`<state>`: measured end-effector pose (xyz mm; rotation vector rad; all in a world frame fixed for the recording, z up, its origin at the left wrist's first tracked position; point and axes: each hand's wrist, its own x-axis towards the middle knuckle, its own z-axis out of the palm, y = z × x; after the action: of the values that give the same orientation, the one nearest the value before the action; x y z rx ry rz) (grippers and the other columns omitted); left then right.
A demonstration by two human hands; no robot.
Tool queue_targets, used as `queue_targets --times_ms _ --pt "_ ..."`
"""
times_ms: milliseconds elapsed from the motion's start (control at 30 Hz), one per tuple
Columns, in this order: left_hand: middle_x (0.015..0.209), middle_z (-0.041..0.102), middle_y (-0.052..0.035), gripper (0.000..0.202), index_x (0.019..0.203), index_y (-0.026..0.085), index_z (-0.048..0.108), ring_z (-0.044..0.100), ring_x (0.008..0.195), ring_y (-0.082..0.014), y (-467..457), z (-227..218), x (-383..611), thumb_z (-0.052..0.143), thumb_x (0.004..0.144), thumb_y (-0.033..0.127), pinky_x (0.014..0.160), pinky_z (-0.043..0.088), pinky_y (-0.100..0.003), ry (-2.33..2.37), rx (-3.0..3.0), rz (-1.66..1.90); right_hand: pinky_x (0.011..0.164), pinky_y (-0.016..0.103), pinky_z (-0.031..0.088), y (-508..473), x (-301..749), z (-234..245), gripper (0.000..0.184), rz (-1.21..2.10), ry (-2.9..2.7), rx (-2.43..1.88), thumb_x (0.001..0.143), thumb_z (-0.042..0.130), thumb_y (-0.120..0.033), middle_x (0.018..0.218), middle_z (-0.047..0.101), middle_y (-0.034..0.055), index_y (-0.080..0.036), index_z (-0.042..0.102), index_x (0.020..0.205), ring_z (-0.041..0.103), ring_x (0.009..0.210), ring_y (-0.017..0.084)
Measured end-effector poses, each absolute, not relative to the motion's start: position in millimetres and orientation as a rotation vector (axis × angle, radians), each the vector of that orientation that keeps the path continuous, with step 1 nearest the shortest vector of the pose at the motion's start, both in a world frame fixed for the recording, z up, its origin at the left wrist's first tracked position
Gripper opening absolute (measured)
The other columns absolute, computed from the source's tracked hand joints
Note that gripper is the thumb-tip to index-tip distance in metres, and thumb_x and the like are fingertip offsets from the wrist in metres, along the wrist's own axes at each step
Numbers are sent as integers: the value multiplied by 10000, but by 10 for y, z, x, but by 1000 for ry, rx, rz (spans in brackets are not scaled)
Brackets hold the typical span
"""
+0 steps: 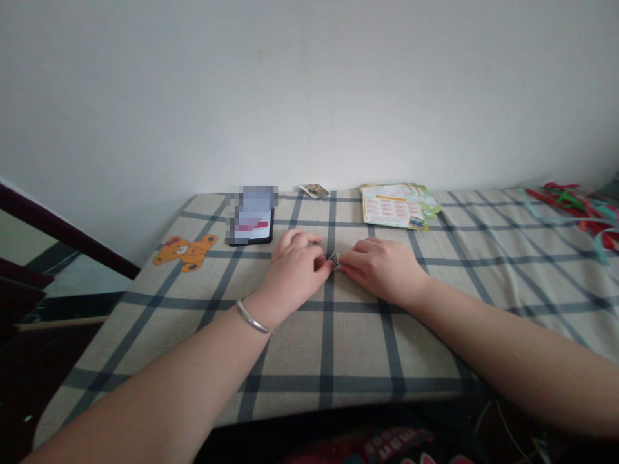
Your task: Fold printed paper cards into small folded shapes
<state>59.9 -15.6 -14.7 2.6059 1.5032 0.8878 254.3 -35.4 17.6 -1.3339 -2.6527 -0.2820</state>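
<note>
Between my two hands, low over the checked tablecloth [300, 341], is a small piece of printed paper [335, 260], folded or bent. My left hand [298, 267], with a silver bangle at its wrist, pinches the paper's left side between thumb and finger, its other fingers curled. From the right, my right hand [380, 267] pinches the opposite side with its fingertips. The fingers cover most of the paper, so its full shape is hidden.
A phone [251, 219] lies beyond my left hand. Near the wall are a small printed card [314, 191] and a stack of printed sheets [394, 209]. A bear cutout [184, 252] lies at left. Coloured ribbons [575, 206] are heaped at far right.
</note>
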Motion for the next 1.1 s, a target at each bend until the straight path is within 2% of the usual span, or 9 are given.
queue_targets --times_ms 100,200,467,600,767,900,1100 --pt "1023 666 -43 178 641 192 615 552 1007 -252 -150 -104 606 651 792 278 914 456 -436 1469 2656 819 565 309 239 -354 2529 163 266 -298 -2631 -1331 937 466 -320 803 643 50 -214 695 853 527 729 169" --pt "932 663 -47 187 638 187 605 591 877 -225 -146 -65 605 645 795 282 832 474 -417 1458 2686 752 610 321 281 -354 2518 155 235 -319 -2621 -1300 910 491 -292 806 647 61 -214 710 882 539 816 205" --pt "962 688 -63 87 797 167 654 618 947 -213 -175 2 498 590 841 207 890 491 -374 1373 2672 738 682 320 349 -321 2516 137 220 -195 -2554 -1333 885 514 -271 832 675 66 -206 721 920 553 834 210" --pt "1003 703 -54 110 772 178 690 630 967 -210 -138 13 455 597 831 171 901 495 -381 1333 2649 734 711 306 384 -296 2536 109 196 -91 -2461 -1355 851 545 -268 844 685 68 -191 710 923 573 825 202" --pt "1177 666 -51 111 708 200 709 603 1089 -224 -143 7 483 657 806 201 976 471 -421 1291 2583 754 750 293 412 -219 2633 81 167 97 -2375 -1350 796 605 -265 820 679 43 -183 689 914 582 818 189" --pt "1120 695 -33 98 698 206 706 613 1068 -209 -197 -8 545 686 792 185 994 464 -416 1223 2566 776 738 277 413 -170 2695 80 124 178 -2379 -1307 795 610 -254 804 658 37 -188 689 864 568 795 172" --pt "1007 724 -23 86 697 210 711 636 990 -196 -192 -29 553 706 771 164 936 491 -382 1182 2542 787 682 266 379 -157 2651 72 148 152 -2381 -1313 854 579 -291 760 620 30 -172 644 794 530 743 156"
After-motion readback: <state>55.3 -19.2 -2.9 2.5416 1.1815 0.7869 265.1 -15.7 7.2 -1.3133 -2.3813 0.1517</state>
